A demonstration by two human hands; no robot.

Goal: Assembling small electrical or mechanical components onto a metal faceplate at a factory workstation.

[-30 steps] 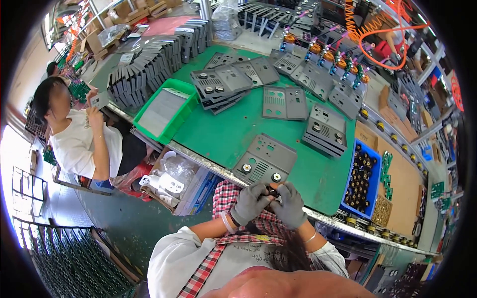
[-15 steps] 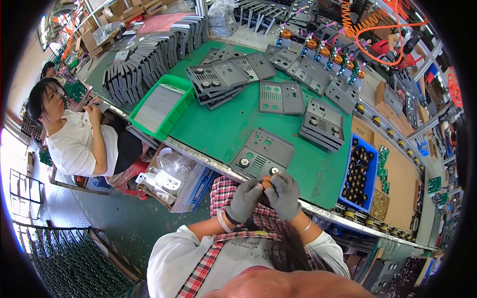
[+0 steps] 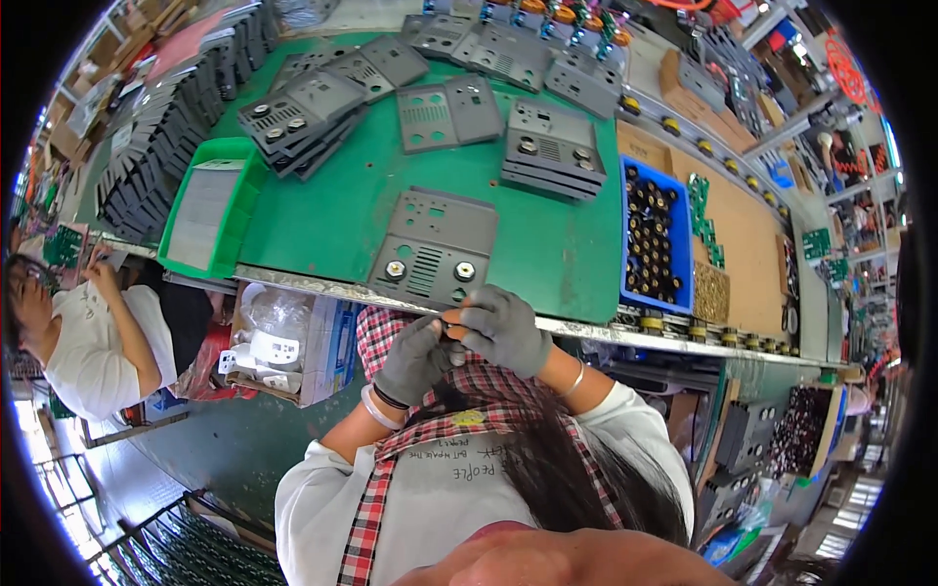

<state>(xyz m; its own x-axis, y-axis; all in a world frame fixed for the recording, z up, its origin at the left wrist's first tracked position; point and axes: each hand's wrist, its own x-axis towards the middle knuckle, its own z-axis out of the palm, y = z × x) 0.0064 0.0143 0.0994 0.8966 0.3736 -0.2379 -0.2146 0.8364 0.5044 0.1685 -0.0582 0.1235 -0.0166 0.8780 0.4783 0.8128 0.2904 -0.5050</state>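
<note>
Below both hands [image 3: 464, 342], panel [image 3: 433, 246] lies lengthwise away.

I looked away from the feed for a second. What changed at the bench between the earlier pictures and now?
Little changed. Both gloved hands, left hand and right hand, stayed pressed together at the bench edge, fingers pinching a small part too hidden to identify. The grey panel with two knobs stayed on the green mat. Only the camera view shifted.

Left hand [image 3: 415, 358] and right hand [image 3: 503, 329], both in grey knit gloves, meet fingertip to fingertip before the chest. Fingers curl inward in a pinch. Both forearms rise from bent elbows; each wrist bears a bangle.
</note>
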